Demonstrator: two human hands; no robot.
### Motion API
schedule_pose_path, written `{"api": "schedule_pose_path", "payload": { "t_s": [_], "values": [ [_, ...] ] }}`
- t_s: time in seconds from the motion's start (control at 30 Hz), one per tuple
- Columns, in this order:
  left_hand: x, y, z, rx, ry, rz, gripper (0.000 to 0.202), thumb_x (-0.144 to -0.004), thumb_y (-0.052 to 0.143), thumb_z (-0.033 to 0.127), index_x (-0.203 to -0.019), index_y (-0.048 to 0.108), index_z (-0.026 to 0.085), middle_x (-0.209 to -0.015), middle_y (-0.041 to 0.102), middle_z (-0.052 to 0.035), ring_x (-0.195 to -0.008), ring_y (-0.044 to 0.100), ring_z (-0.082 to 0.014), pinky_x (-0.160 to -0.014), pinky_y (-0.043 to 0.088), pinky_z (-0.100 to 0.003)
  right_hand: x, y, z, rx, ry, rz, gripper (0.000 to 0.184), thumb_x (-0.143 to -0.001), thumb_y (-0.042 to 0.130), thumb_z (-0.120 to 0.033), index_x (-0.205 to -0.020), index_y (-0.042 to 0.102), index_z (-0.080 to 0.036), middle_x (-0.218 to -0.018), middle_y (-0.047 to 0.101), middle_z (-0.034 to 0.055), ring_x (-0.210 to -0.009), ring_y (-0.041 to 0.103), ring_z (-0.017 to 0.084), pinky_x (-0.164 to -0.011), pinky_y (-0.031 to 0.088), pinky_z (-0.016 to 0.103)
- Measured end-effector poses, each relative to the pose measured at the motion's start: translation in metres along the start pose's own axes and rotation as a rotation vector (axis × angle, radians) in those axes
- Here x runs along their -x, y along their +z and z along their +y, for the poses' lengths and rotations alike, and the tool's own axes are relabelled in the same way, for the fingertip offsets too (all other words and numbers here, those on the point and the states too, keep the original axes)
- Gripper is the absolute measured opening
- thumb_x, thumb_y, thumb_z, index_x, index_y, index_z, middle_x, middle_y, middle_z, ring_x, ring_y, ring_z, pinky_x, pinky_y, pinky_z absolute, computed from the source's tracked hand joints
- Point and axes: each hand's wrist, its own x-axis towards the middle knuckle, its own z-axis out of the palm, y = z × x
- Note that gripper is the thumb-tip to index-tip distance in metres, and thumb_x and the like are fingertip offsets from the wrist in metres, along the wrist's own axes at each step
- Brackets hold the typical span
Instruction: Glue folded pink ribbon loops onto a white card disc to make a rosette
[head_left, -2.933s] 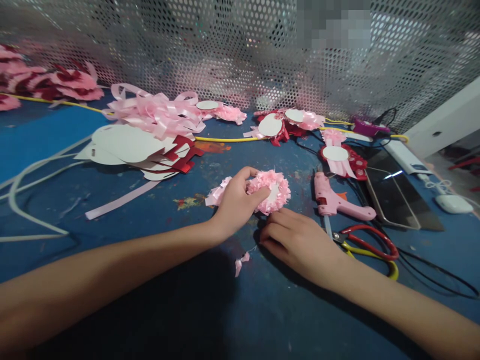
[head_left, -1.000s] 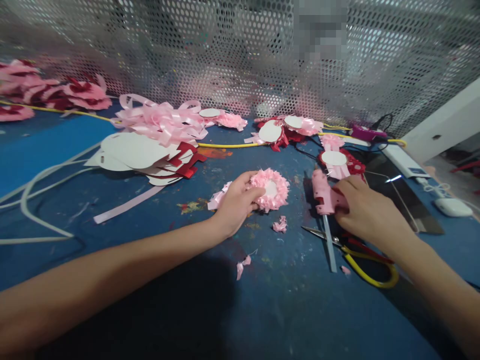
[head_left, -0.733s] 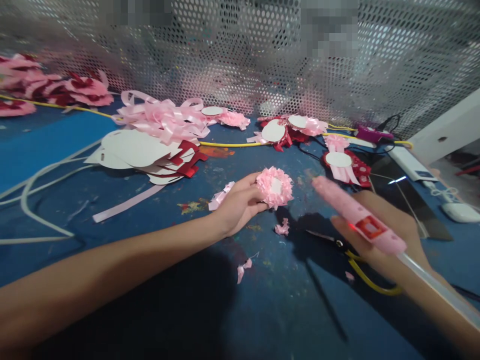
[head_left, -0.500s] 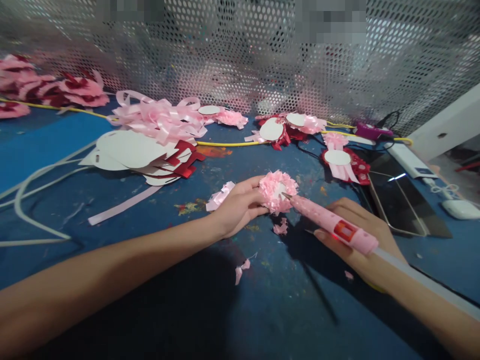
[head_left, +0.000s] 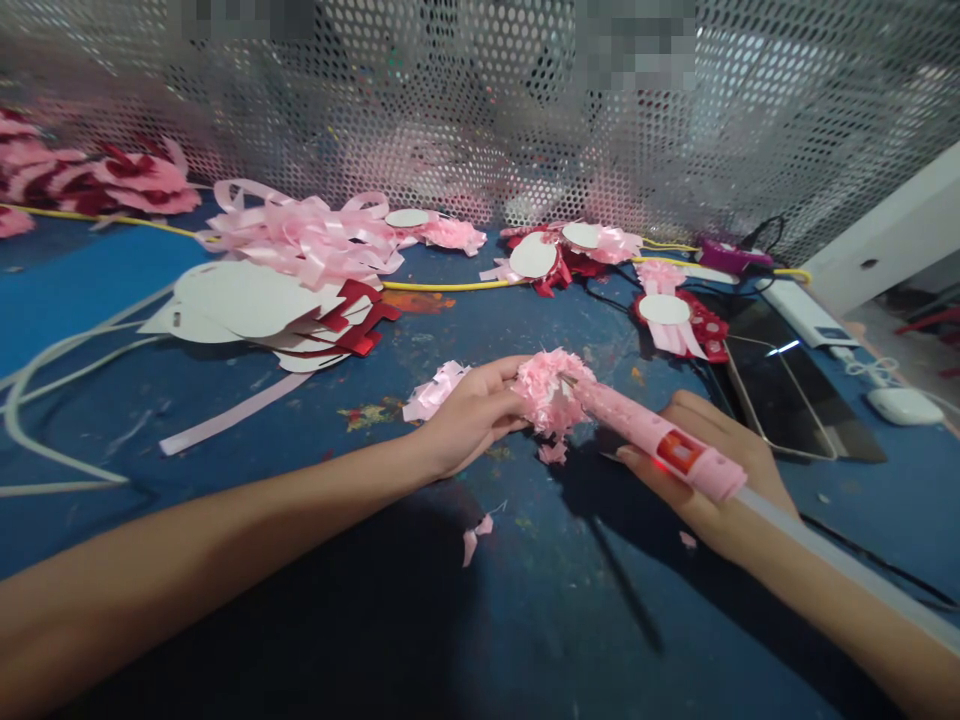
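Note:
My left hand (head_left: 480,410) is closed on the edge of a pink ruffled ribbon rosette (head_left: 536,385) with a pale centre. In my right hand (head_left: 720,470) is a pink hot glue gun (head_left: 637,420), its nozzle over the middle of the rosette. A white glue stick (head_left: 795,535) sticks out of the gun's back end, and a red light glows on its body. Folded pink ribbon (head_left: 439,390) lies just left of my left hand. Pink scraps (head_left: 553,453) lie below the rosette.
White teardrop-shaped cards (head_left: 240,300) are stacked at the left, beside a heap of pink ribbon loops (head_left: 315,230). Finished-looking rosettes with white discs (head_left: 536,257) lie along the back by a perforated metal screen (head_left: 450,120). A dark tablet-like device (head_left: 787,390) and white power bank (head_left: 810,315) are at the right.
The glue gun's nozzle has shifted to a higher spot on the rosette's centre, and the rosette has tilted slightly. The whole view has slid a little to the left.

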Motion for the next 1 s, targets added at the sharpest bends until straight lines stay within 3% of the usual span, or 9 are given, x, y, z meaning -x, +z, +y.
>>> {"api": "schedule_pose_path", "payload": {
  "t_s": [0.33,0.63,0.83,1.0],
  "values": [
    [-0.0011,0.0000,0.0009,0.002,-0.003,0.010,0.044,-0.059,0.063,0.004,-0.102,0.067,0.014,-0.097,0.069,-0.0059,-0.082,0.062,-0.0144,-0.078,0.046,-0.029,0.0019,0.0026,0.0029,0.030,-0.057,0.024,0.034,-0.090,0.051,-0.042,-0.063,0.042,-0.023,-0.062,0.040,-0.0012,-0.055,0.042,0.014,-0.052,0.031,0.029],
    [0.0001,0.0006,-0.0016,-0.115,0.039,0.071,0.047,-0.062,0.070,0.014,-0.109,0.061,0.015,-0.082,0.063,-0.0005,-0.071,0.058,-0.0114,-0.065,0.042,-0.025,0.0028,0.0010,0.0014,0.108,-0.124,0.000,0.031,-0.089,0.054,-0.035,-0.064,0.041,-0.022,-0.062,0.038,-0.0023,-0.055,0.041,0.013,-0.052,0.029,0.029],
    [-0.0013,-0.0023,-0.0037,-0.173,0.108,0.045,0.037,-0.068,0.069,0.017,-0.104,0.062,0.014,-0.084,0.064,-0.0013,-0.071,0.057,-0.0102,-0.066,0.043,-0.024,0.0034,0.0025,-0.0009,0.118,-0.115,0.011,0.032,-0.088,0.055,-0.037,-0.063,0.043,-0.022,-0.059,0.038,-0.0026,-0.053,0.041,0.013,-0.052,0.029,0.028],
    [-0.0028,-0.0083,-0.0063,-0.329,0.181,0.103,0.032,-0.070,0.071,0.022,-0.101,0.064,0.014,-0.083,0.065,-0.0027,-0.071,0.056,-0.0121,-0.065,0.044,-0.024,0.0016,-0.0010,-0.0026,0.006,-0.063,-0.050,0.034,-0.089,0.053,-0.038,-0.062,0.043,-0.021,-0.060,0.041,-0.0023,-0.053,0.043,0.012,-0.050,0.033,0.027]
  ]
}}
